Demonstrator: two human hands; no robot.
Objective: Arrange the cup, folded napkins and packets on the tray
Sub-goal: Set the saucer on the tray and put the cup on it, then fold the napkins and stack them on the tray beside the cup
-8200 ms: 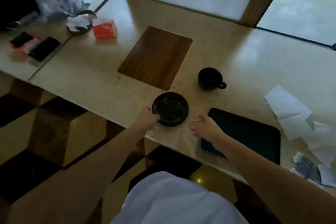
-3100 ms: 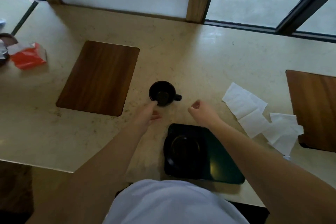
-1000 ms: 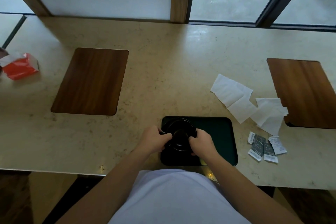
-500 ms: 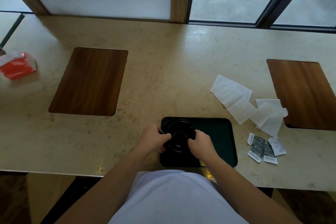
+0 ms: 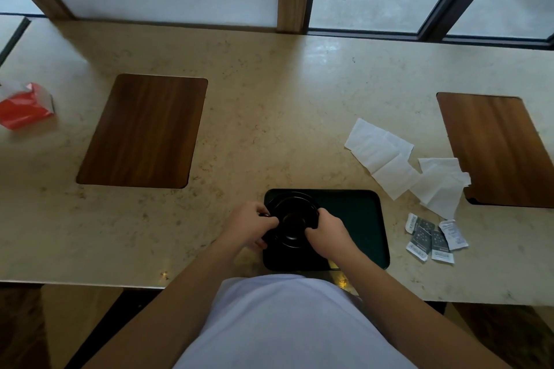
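A dark green tray [image 5: 359, 213] lies at the counter's near edge. On its left half sits a black saucer [image 5: 292, 204] with the black cup [image 5: 292, 223] standing on it. My left hand [image 5: 248, 225] grips the cup and saucer from the left; my right hand [image 5: 325, 232] grips them from the right. White napkins [image 5: 401, 163] lie unfolded and overlapping on the counter to the right of the tray. Several small grey and white packets [image 5: 431, 237] lie beside the tray's right edge.
Two wooden placemats are set into the beige counter, one at the left [image 5: 144, 130] and one at the far right [image 5: 497, 148]. A red tissue pack [image 5: 24, 106] lies at the far left. Windows run along the back.
The cup and saucer went onto the tray earlier. Over the last second both hands stay on them at the tray's left half, with only slight shifts.
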